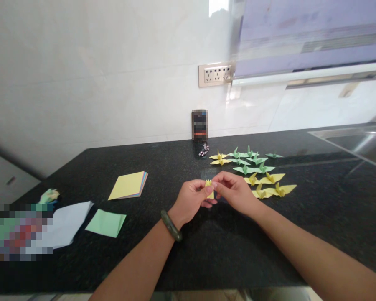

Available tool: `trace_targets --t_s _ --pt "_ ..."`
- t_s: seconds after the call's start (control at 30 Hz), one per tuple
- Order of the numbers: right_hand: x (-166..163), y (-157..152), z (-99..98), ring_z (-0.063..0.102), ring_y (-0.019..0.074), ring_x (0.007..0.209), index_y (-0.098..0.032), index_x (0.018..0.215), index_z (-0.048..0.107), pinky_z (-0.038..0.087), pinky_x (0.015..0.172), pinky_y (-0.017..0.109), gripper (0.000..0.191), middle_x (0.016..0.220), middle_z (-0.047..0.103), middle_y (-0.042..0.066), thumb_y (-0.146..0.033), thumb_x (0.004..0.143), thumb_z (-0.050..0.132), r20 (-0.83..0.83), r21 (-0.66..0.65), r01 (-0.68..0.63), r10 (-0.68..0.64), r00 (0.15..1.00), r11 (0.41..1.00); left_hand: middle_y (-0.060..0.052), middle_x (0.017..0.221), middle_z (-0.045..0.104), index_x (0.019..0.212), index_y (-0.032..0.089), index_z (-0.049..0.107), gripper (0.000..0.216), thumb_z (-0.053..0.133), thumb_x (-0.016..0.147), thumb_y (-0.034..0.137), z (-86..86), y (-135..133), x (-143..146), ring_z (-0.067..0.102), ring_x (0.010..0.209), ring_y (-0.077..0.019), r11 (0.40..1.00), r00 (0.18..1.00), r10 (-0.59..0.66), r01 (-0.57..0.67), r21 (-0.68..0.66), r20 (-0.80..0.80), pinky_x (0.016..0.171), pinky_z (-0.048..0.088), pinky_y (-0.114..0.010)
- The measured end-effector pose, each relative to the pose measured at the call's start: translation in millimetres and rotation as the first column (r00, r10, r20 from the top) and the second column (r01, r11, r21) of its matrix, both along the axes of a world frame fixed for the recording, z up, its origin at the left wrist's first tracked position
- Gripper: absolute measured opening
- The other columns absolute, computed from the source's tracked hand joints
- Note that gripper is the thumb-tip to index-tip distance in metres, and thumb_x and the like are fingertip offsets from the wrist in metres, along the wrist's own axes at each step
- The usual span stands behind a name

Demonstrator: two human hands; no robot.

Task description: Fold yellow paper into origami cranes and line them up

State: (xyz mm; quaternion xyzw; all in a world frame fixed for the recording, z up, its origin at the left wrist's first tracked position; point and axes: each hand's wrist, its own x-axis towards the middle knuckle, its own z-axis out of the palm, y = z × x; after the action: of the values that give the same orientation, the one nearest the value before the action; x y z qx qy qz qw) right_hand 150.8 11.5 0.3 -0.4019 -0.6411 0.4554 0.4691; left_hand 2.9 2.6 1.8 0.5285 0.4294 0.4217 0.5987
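Between my two hands is a small folded piece of yellow paper (210,193), held above the dark countertop. My left hand (192,198) pinches it from the left, thumb across its front. Fingertips of my right hand (233,189) grip its upper right edge. Part of the paper is hidden behind my fingers. Just right of my right hand lie several yellow paper cranes (280,190), and behind them several green paper cranes (246,169). Two more yellow cranes (220,160) stand beyond my hands.
A stack of coloured paper squares (128,185) lies left on the black countertop (163,163). Nearer are a folded green sheet (106,223) and a white sheet (69,223). A phone (199,125) with a beaded strap leans against the wall. A sink (363,142) is at far right.
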Motion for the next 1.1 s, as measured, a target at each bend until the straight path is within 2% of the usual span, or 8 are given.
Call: trace_targets --t_s 0.1,0.37,0.6,0.9,1.0,1.1 --pt "0.7 0.8 2.8 0.049 0.0075 0.049 -0.015 0.071 0.056 0.046 0.047 0.022 0.021 0.061 0.054 -0.002 -0.037 0.071 0.060 0.017 -0.016 0.008 -0.008 1.000 1.000 0.001 0.055 0.054 0.074 0.011 0.061 0.031 0.063 0.068 0.041 0.5 0.8 -0.3 0.049 0.043 -0.0078 1.000 1.000 0.015 -0.015 0.013 0.004 0.042 0.041 -0.021" --pt "2.4 1.4 0.8 0.048 0.0076 0.049 -0.016 0.075 0.055 0.046 0.046 0.022 0.019 0.062 0.053 -0.003 -0.035 0.071 0.060 0.029 -0.014 -0.008 0.008 1.000 1.000 0.000 0.055 0.052 0.068 0.011 0.059 0.034 0.058 0.073 0.044 -6.9 6.0 -3.1 0.048 0.048 -0.0075 1.000 1.000 0.002 -0.002 0.029 0.026 0.049 0.042 -0.021" --pt "4.4 5.0 -4.5 0.046 0.0080 0.050 -0.017 0.073 0.055 0.041 0.046 0.021 0.013 0.061 0.053 -0.002 -0.029 0.071 0.059 0.133 0.092 0.026 -0.038 0.990 0.995 0.000 0.056 0.050 0.070 0.011 0.059 0.036 0.057 0.072 0.047 -7.8 6.5 -2.4 0.047 0.048 -0.0076 1.000 0.999 -0.008 0.008 0.003 0.034 0.050 0.042 -0.022" --pt "6.1 1.6 -0.4 0.043 0.0081 0.055 -0.017 0.071 0.052 0.036 0.050 0.020 0.002 0.063 0.049 -0.003 -0.018 0.072 0.054 0.290 0.308 -0.017 -0.077 0.954 0.951 0.002 0.051 0.046 0.058 0.014 0.052 0.038 0.052 0.074 0.048 -7.3 3.9 0.8 0.043 0.045 -0.0071 0.999 0.998 -0.026 0.028 0.028 -0.062 0.047 0.038 -0.021" --pt "7.5 1.7 -0.2 0.044 0.0083 0.055 -0.017 0.071 0.055 0.036 0.049 0.020 0.004 0.063 0.050 -0.002 -0.020 0.073 0.054 0.326 0.311 -0.043 -0.064 0.943 0.949 0.002 0.049 0.044 0.054 0.014 0.050 0.040 0.051 0.075 0.049 -5.6 3.6 0.9 0.041 0.044 -0.0069 0.997 0.995 -0.044 0.050 0.054 -0.091 0.045 0.035 -0.021" --pt "9.3 3.1 -1.3 0.044 0.0088 0.055 -0.016 0.073 0.058 0.036 0.049 0.020 0.009 0.062 0.052 -0.001 -0.024 0.076 0.054 0.330 0.260 -0.080 -0.011 0.944 0.962 0.003 0.047 0.043 0.053 0.015 0.049 0.042 0.048 0.076 0.049 -6.3 4.5 -0.8 0.038 0.042 -0.0066 0.994 0.991 -0.076 0.083 0.065 -0.111 0.044 0.032 -0.020"
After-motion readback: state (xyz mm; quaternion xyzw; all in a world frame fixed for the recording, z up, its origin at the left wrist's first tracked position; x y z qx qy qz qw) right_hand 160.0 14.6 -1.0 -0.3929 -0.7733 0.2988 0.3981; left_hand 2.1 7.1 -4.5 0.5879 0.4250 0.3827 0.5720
